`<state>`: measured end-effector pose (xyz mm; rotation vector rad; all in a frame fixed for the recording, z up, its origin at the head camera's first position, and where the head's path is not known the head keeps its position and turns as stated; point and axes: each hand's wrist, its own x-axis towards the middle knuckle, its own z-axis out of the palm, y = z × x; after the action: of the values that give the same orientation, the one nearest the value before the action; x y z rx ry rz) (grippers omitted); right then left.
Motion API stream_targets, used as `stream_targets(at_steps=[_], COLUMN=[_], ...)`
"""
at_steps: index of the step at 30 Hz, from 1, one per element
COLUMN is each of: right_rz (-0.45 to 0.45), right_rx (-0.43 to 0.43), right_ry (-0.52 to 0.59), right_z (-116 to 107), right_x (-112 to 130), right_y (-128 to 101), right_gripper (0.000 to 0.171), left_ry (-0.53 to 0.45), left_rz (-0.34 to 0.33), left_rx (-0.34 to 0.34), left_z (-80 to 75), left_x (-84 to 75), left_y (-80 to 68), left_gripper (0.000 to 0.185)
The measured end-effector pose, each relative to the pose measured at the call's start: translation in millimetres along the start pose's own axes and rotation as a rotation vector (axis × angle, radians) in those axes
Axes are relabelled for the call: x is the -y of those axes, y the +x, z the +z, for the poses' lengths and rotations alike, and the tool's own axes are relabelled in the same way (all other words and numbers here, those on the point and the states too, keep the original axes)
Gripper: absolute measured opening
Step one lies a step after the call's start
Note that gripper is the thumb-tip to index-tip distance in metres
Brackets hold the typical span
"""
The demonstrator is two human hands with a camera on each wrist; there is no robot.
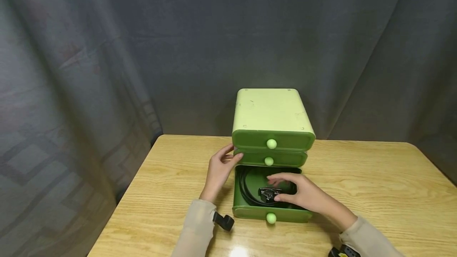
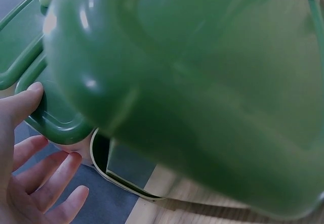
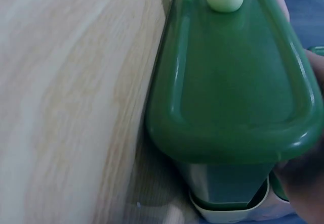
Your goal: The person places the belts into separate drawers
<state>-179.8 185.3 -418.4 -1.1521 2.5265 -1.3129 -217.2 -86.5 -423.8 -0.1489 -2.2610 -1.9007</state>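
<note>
A small cabinet [image 1: 273, 108] with a pale green shell and three dark green drawers stands on the table. Its bottom drawer [image 1: 246, 212] is pulled out, and inside lies a coiled black belt [image 1: 245, 187] with a metal buckle [image 1: 267, 194]. My left hand [image 1: 218, 171] rests against the cabinet's left side. Its thumb [image 2: 34, 93] touches the front of the middle drawer [image 2: 55, 110], the other fingers spread along the side. Over the bottom drawer is my right hand [image 1: 303, 191], thumb right at the buckle and fingers apart from it.
Light green round knobs [image 1: 271, 218] stick out from the drawer fronts. The wooden table [image 1: 375, 181] extends to both sides of the cabinet. A grey curtain [image 1: 200, 50] hangs behind the table and down its left side.
</note>
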Motion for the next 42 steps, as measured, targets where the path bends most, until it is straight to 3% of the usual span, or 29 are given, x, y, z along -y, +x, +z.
stream_targets(at_steps=[4,11,14,18,29,37,42], right_rz=[-0.020,-0.041,-0.008,0.029,0.007,0.123,0.138], right_rx=[-0.068,-0.204,-0.238,-0.276,-0.401,-0.436,-0.458], right_ry=[-0.033,-0.095,-0.097,-0.090,-0.088,-0.080,-0.088], right_z=[1,6,8,12,27,33,37], right_x=[6,19,25,32,44,59,63], right_y=[-5,-13,-16,-20,-30,-39,-44], right_gripper=[0.047,0.045,0.044,0.043,0.050,0.044,0.043], left_ry=[-0.007,0.007,0.010,0.010,0.010,0.011,0.012], left_rz=[-0.016,-0.016,-0.009,-0.003,-0.012,-0.017,-0.019], left_rx=[0.011,0.036,0.035,0.033,0.032,0.023,0.023], left_z=[-0.1,-5.2,-5.4,-5.3,-6.4,-6.0,-6.0], left_x=[-5.1,-40.9,-45.8,-46.3,-45.6,-46.7,-47.1], left_y=[-1.6,-15.1,-17.3,-17.4,-17.3,-17.7,-18.0], left_gripper=[0.054,0.050,0.050,0.049,0.050,0.049,0.050])
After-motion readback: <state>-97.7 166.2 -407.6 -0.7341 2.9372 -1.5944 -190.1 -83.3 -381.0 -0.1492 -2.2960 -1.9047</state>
